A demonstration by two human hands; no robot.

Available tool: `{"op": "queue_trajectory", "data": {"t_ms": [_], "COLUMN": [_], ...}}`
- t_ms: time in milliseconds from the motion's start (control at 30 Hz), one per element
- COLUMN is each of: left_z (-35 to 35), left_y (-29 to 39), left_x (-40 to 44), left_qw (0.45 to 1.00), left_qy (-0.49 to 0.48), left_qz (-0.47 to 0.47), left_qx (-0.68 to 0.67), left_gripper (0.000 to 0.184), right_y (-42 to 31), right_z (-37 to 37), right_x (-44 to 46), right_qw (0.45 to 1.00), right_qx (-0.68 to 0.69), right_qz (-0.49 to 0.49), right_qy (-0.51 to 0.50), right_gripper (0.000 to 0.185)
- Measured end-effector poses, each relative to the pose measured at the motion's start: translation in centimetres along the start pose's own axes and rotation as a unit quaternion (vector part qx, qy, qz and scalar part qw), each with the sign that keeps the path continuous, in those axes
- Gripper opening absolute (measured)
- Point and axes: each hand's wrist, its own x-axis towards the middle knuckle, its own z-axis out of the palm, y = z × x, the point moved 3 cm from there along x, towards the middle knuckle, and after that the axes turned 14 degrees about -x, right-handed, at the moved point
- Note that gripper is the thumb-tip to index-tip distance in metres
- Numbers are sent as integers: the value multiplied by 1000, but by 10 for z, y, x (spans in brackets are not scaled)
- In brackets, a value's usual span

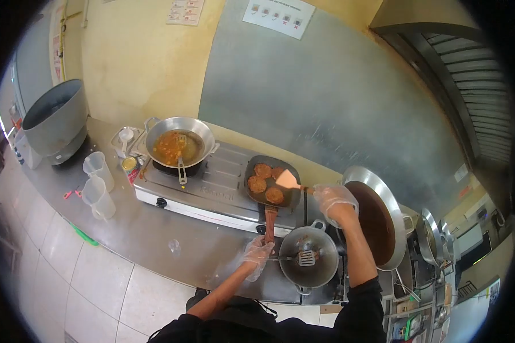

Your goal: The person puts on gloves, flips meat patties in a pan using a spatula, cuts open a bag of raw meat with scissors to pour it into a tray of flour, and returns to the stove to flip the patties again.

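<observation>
My left hand, in a clear plastic glove, is closed around the brown handle of a square dark pan. Several browned patties lie in that pan, which sits on the right side of the stove. My gloved right hand grips a spatula with a pale orange blade, held over the pan's right side near the patties. Below my right hand stands a grey wok with a slotted metal turner in it.
A wok of orange food in oil stands on the stove's left burner. At the right is a large pan of brown liquid. Two clear jugs, a can and a big grey pot stand left.
</observation>
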Motion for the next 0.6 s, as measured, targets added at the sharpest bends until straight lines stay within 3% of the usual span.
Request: {"op": "queue_trajectory", "data": {"t_ms": [267,367,433,533,600], "left_z": [-9,-4,-9,-9,-9], "left_y": [-19,-17,-9,-8,-7], "left_x": [7,3,-1,0,-3], "left_qw": [997,992,992,994,986], "left_qy": [6,23,28,22,26], "left_qz": [-20,-34,-47,-65,-67], "left_qx": [-77,-120,-113,-90,-153], "left_gripper": [33,31,28,27,26], "right_y": [-38,-34,-28,-15,-3], "right_z": [29,23,23,1,2], "right_x": [24,24,26,25,34], "right_qw": [997,996,996,995,996], "right_qx": [68,38,-24,-44,-59], "right_qz": [-12,-57,-89,-90,-66], "right_qy": [43,48,-2,-10,-11], "right_gripper": [26,26,32,30,29]}}
